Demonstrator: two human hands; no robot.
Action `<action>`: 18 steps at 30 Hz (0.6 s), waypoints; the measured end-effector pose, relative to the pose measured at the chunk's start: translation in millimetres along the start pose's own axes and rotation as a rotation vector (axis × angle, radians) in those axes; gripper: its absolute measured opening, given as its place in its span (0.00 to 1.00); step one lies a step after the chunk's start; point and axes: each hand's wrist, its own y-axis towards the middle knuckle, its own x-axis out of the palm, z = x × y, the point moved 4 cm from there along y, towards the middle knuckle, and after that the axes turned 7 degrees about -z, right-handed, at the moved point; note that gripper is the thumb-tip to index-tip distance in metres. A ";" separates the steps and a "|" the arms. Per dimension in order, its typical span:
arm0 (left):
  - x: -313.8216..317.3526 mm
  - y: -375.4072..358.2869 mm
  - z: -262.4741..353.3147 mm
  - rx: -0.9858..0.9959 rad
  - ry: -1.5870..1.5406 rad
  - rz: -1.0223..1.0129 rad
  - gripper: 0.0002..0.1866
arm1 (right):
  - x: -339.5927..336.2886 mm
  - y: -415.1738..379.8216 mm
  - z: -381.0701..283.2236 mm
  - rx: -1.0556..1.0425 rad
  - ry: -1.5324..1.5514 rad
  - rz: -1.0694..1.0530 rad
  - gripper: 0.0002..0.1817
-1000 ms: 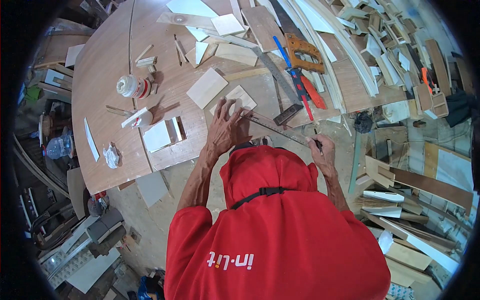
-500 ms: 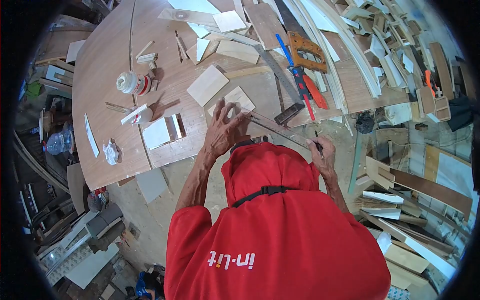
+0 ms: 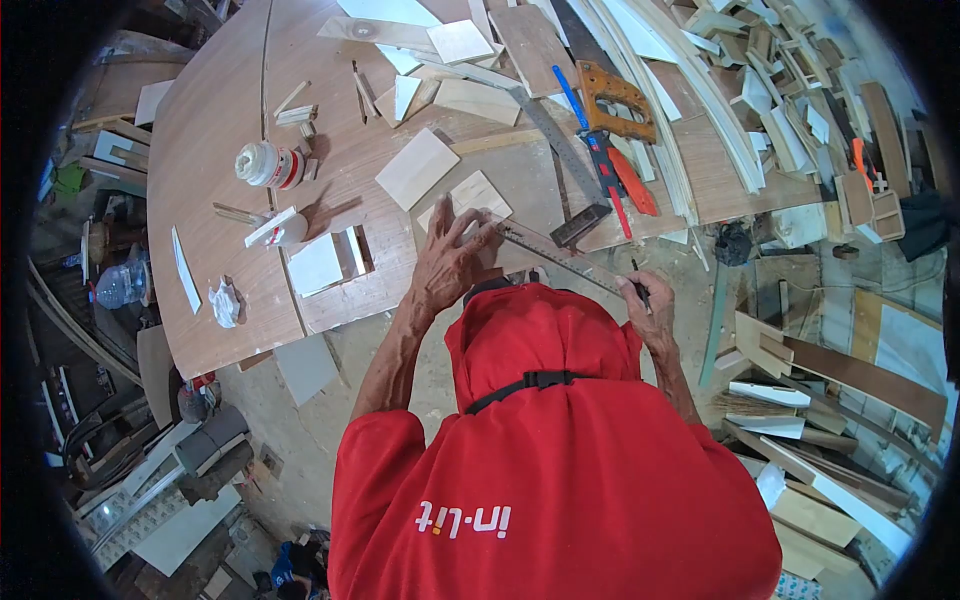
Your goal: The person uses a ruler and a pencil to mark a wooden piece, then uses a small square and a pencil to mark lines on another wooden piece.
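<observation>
My left hand [image 3: 452,255] lies at the table's front edge, its fingers bent over a small pale wood piece [image 3: 482,198] and the near end of a metal ruler [image 3: 555,256]. From there the ruler slants down to the right, past the table edge. At its far end my right hand [image 3: 648,300] is closed around a dark, thin pencil-like tool [image 3: 640,287] and touches the ruler. Another pale square board [image 3: 417,170] rests just behind the left hand. A square with a dark stock [image 3: 579,226] lies to the right of the wood piece.
A handsaw with a wooden handle [image 3: 616,104] and a red-and-black tool [image 3: 606,165] lie at the right of the table [image 3: 215,120]. White tubs, one a jar [image 3: 268,166], stand at the left. Wood offcuts fill the right side [image 3: 870,370].
The whole view has shifted very slightly. Both hands keep nearly the same place on the ruler.
</observation>
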 end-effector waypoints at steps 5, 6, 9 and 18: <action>2.4 -0.4 -1.5 0.036 0.053 0.008 0.40 | 0.0 0.3 1.1 0.029 0.027 -0.015 0.12; 3.2 -0.5 -1.4 0.033 0.065 0.011 0.41 | 0.0 0.1 2.0 0.030 0.027 -0.014 0.12; 5.0 -0.5 -2.8 0.042 0.080 -0.013 0.41 | 0.6 1.3 2.8 0.004 0.041 -0.004 0.12; 13.6 -4.4 -6.1 -0.008 0.099 -0.053 0.42 | -0.1 3.1 5.0 0.060 0.052 -0.041 0.13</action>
